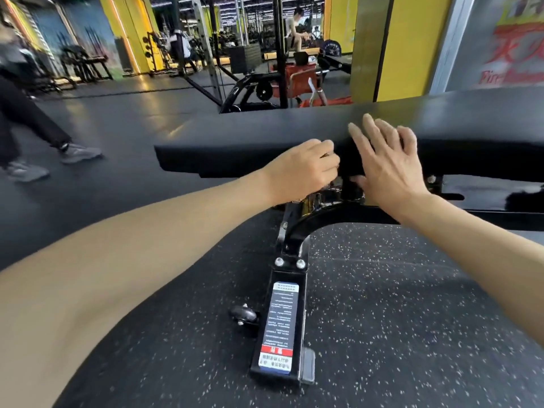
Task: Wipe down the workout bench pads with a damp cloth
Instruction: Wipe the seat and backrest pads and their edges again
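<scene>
I press my right hand [388,163], fingers splayed, on the near edge of the bench pad [265,136] at twelve o'clock, likely steadying it; my left hand [303,169], at its nine o'clock, curls underneath, its hold impossible to tell, cloth unseen.

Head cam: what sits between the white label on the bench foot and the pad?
A curved black frame arm, fixed by two silver bolts just above the label, rises to the pad. Seen in the head view.
</scene>
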### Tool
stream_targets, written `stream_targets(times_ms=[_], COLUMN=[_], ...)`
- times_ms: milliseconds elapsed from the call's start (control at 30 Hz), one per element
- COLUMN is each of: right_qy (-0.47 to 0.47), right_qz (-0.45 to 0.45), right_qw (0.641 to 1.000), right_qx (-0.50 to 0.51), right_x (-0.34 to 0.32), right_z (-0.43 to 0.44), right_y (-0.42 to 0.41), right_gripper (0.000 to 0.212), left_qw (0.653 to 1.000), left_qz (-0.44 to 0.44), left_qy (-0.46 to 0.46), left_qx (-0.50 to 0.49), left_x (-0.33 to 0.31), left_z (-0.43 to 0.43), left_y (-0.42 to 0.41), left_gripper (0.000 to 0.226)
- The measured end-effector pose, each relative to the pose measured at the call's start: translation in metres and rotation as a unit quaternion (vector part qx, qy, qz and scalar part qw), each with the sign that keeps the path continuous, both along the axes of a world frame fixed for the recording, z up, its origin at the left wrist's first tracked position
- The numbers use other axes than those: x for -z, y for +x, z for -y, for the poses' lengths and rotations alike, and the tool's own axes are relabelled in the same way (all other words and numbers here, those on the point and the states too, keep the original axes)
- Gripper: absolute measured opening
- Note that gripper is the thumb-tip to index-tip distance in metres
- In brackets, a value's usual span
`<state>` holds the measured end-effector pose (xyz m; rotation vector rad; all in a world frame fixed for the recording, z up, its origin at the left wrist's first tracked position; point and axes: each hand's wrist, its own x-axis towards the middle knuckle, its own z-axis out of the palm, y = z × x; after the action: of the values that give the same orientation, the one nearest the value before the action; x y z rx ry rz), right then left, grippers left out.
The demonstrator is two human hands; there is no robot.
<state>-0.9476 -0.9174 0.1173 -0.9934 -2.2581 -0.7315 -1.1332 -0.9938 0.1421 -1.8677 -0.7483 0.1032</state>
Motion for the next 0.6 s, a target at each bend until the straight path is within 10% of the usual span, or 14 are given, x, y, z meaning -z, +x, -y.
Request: stream_targets(times_ms=[233, 433, 600], right_qy=[-0.041, -0.046, -0.033], right_qz=[-0.002, -0.03, -0.002], right_qw=[0.999, 0.998, 0.999], right_qx=[-0.001, 0.008, 0.0], right_x=[0.007, 0.009, 0.001], right_z=[0.012, 0.015, 0.017], right_y=[-0.006, -0.021, -0.029], right_gripper=[0.098, 0.092, 0.084], left_qw=[0.981, 0.997, 0.993], left_qz=[0.066, 0.019, 0.114], left_qy=[-0.079, 0.014, -0.007], left_qx=[-0.165, 0.071, 0.016], left_x=[0.01, 0.008, 0.004], left_z=[0.077, 0.025, 0.015], left_y=[-0.097, -0.007, -0.026], left_gripper=[0.022, 0.023, 0.022])
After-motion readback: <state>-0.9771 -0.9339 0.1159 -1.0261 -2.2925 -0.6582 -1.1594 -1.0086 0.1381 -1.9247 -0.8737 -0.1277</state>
